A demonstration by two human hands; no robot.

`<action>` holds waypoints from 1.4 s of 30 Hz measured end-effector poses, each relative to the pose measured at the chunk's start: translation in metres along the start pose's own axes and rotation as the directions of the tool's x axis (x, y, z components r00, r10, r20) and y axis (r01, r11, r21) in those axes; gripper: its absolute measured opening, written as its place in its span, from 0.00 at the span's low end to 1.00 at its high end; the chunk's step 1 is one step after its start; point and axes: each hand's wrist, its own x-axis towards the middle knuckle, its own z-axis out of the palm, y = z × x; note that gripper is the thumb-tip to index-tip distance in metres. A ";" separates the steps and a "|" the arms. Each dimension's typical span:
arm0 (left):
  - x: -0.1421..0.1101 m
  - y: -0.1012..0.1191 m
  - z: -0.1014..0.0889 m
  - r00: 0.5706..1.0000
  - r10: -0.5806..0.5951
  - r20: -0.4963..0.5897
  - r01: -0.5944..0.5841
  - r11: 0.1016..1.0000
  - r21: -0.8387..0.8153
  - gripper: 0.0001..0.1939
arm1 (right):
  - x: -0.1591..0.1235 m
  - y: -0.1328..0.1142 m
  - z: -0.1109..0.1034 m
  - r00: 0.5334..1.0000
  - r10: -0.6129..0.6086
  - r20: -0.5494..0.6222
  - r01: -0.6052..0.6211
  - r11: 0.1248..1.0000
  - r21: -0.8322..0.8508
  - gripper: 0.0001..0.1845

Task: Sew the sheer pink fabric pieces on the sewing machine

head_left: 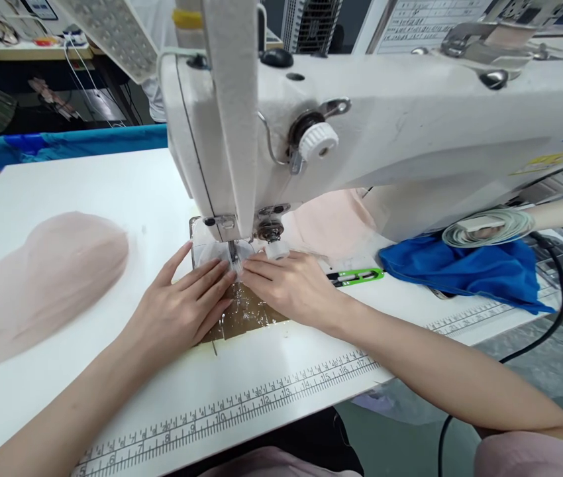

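A white sewing machine (212, 132) stands over the table, its needle and presser foot (233, 252) low between my hands. My left hand (182, 301) lies flat just left of the foot, fingers stretched and thumb apart. From the right, my right hand (294, 285) rests with its fingers extended and close together, tips beside the foot; its thumb is hidden. Under and around the fingertips is a piece of sheer whitish fabric (206, 253), partly covered by the hands. A brown plate with a shiny clear covering (252, 311) shows below them.
Sheer pink fabric pieces (63, 265) lie at the left, and more pink fabric (331, 222) sits behind the needle. Green thread snips (358, 276), a blue cloth (470, 268) and a rolled tape (487, 227) are at the right. A printed ruler (261, 401) runs along the front edge.
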 end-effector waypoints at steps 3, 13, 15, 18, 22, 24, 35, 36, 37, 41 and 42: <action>0.001 -0.002 0.002 1.000 -0.017 0.008 0.017 1.000 0.001 0.21 | 0.001 0.001 0.001 0.999 0.033 -0.011 -0.033 0.999 -0.011 0.13; -0.001 0.007 -0.001 0.999 -0.045 -0.007 0.045 0.997 0.065 0.19 | -0.003 0.000 0.000 0.996 0.094 -0.009 -0.093 0.990 0.103 0.17; -0.001 0.007 -0.001 0.999 -0.044 -0.005 0.044 0.996 0.071 0.19 | -0.003 0.000 0.000 0.997 0.080 -0.010 -0.079 0.992 0.093 0.17; 0.001 0.006 -0.001 0.999 -0.050 -0.010 0.050 0.996 0.073 0.19 | -0.002 0.001 0.001 0.997 0.079 0.020 -0.080 0.994 0.068 0.17; 0.002 0.003 0.001 0.998 -0.054 -0.026 0.057 0.994 0.092 0.19 | -0.001 0.002 0.003 0.995 0.088 0.052 -0.089 0.996 0.023 0.18; 0.003 -0.001 0.003 0.998 -0.052 -0.032 0.055 0.993 0.104 0.20 | 0.001 0.002 0.004 0.993 0.095 0.064 -0.096 0.995 0.009 0.18; 0.005 -0.010 0.010 0.992 -0.129 0.003 0.129 0.990 0.062 0.24 | 0.000 0.005 0.000 0.993 0.092 0.071 -0.092 0.996 -0.002 0.18; 0.004 -0.010 0.011 0.989 -0.144 0.012 0.143 0.988 0.059 0.24 | -0.001 0.005 -0.001 0.994 0.092 0.061 -0.092 0.996 -0.002 0.17; 0.004 -0.011 0.011 0.987 -0.161 0.021 0.159 0.986 0.058 0.25 | -0.001 0.005 -0.001 0.995 0.090 0.052 -0.090 0.996 -0.002 0.17; 0.003 -0.012 0.008 0.978 -0.204 0.043 0.198 0.974 0.113 0.24 | 0.000 0.007 -0.002 0.994 0.097 0.048 -0.097 0.995 -0.013 0.17; 0.004 -0.012 0.007 0.977 -0.209 0.035 0.202 0.969 0.143 0.23 | 0.000 0.008 -0.002 0.993 0.104 0.058 -0.103 0.994 -0.020 0.17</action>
